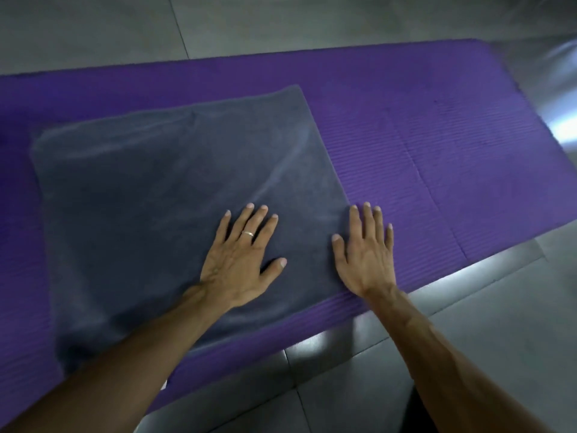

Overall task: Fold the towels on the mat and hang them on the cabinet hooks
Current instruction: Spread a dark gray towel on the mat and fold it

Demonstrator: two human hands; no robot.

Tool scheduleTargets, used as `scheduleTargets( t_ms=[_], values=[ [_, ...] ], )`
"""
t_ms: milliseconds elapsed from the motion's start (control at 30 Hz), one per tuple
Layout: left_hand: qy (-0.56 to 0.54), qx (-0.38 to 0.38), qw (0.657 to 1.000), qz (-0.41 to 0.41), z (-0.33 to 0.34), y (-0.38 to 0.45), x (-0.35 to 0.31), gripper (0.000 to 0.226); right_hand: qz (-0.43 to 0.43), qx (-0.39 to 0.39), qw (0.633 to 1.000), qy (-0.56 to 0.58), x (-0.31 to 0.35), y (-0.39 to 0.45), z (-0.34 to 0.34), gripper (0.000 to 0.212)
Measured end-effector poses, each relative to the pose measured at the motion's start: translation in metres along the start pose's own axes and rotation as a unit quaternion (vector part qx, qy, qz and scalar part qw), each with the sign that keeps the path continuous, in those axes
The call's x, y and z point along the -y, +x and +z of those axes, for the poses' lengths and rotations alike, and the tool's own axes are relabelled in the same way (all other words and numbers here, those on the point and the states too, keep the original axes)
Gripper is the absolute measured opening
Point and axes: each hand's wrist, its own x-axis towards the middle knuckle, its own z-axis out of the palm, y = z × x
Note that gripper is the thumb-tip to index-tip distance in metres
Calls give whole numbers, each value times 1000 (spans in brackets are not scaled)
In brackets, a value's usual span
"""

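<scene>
Towel (175, 201): in the head view, a dark grey one lies flat on the purple mat (437, 145), filling the mat's left and middle part, from about nine o'clock to the centre. The left hand (240, 260), a ring (248, 234) on one finger, rests palm down with fingers spread on the towel's near right area, probably smoothing the cloth. The right hand (365, 254), at four o'clock from centre, lies flat and spread across the towel's right edge, mostly on the mat, likely steadying that edge before a fold. Grey floor tiles (343, 385) surround the mat. No hooks show.
</scene>
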Motion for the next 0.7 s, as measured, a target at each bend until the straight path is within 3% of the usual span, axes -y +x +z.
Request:
scheduleTargets(
  t_ms=[100,200,300,400,467,567,633,700],
  values=[
    [-9,-24,999,-43,-8,13,26,81,-136,-52,987,70,75,45,-5,63],
    [24,-2,996,-91,-20,21,77,83,-248,14,968,40,131,90,-6,61],
    [46,22,990,-134,-34,17,129,80,-220,68,971,-57,137,126,-1,64],
    [35,10,981,-190,-49,17,166,77,-156,64,983,-68,149,135,-2,68],
    [26,-20,977,-212,-58,21,184,73,-193,41,979,-54,173,130,-2,68],
    [10,-124,965,-232,-69,27,211,58,-293,57,953,-41,216,121,1,74],
    [6,-171,941,-292,-80,31,232,46,-302,78,948,-57,233,120,7,69],
    [2,-164,921,-353,-92,32,252,34,-284,86,952,-71,238,119,13,64]
  ],
)
